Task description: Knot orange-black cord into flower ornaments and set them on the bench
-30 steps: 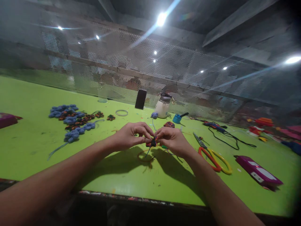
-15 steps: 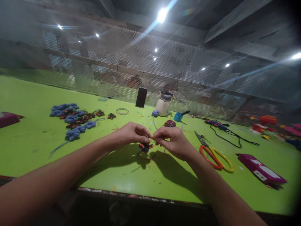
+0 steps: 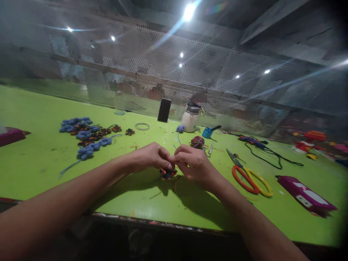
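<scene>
Low over the front of the green table, my left hand pinches a small crocheted flower in dark, orange and red yarn, which hangs just under the fingertips. My right hand is closed in a pinch too, its fingertips meeting those of the left above the flower. Whatever the right fingers grip is hidden. Short yarn ends trail below the flower. Beyond the hands lies a multicoloured yarn ball. A blue yarn ball sits farther back, a strand running from it toward the hands.
Crocheted flowers in blue and dark orange lie at left. Scissors and a purple device are right. Behind stand a phone, a white jar and a turquoise pot. Cords lie back right.
The fingertips of both hands have come closer together, covering the thin strand that showed between them. My right hand has shifted slightly left. The view has tilted a little.
</scene>
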The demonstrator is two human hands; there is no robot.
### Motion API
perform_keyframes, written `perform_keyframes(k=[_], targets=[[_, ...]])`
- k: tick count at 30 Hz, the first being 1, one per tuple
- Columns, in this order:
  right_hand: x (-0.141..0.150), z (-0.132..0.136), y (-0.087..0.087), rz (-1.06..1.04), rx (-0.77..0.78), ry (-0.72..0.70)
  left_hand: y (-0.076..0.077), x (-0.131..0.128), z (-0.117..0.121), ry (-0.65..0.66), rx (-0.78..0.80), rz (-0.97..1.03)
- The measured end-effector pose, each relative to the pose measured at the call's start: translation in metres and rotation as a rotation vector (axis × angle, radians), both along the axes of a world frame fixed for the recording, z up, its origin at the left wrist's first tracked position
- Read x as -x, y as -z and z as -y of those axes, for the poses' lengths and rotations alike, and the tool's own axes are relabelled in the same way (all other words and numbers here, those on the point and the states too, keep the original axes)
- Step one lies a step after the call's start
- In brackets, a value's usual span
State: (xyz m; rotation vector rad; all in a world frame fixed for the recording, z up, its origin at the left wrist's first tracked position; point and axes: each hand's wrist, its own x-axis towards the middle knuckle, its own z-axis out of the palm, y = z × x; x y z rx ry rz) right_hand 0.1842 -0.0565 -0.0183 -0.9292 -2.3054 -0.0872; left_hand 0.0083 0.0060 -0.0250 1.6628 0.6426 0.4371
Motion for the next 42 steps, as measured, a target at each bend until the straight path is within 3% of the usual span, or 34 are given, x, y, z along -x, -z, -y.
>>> perform_keyframes(k=[4, 8, 10, 13, 20, 25, 29, 35, 39, 42], targets=[[0.003, 0.001, -0.002, -0.146, 0.092, 0.069, 0.0, -0.002, 0.0, -0.024, -0.009, 0.012], [-0.001, -0.002, -0.006, -0.327, 0.4, 0.221, 0.0, -0.002, -0.003, -0.07, -0.065, 0.028], [-0.004, -0.004, -0.006, -0.302, 0.531, 0.21, 0.0, -0.002, -0.006, -0.101, -0.084, 0.027], [-0.005, -0.006, -0.004, -0.305, 0.602, 0.19, 0.0, -0.002, -0.009, -0.121, -0.1, 0.036], [-0.001, 0.0, -0.007, -0.286, 0.49, 0.156, 0.001, -0.001, -0.008, -0.163, -0.026, 0.061], [0.002, 0.003, -0.005, -0.093, 0.258, 0.042, 0.002, -0.001, -0.007, -0.131, 0.173, 0.108], [0.003, 0.002, -0.001, 0.015, 0.176, 0.001, 0.0, -0.002, -0.004, -0.141, 0.174, 0.086], [-0.003, 0.001, -0.009, -0.117, 0.286, 0.02, -0.001, -0.002, -0.004, -0.141, -0.027, 0.087], [-0.01, -0.007, -0.008, -0.417, 0.503, 0.16, -0.001, -0.003, -0.005, -0.146, -0.235, 0.113], [-0.009, -0.013, 0.001, -0.594, 0.723, 0.128, -0.001, -0.004, -0.002, -0.212, -0.528, 0.061]])
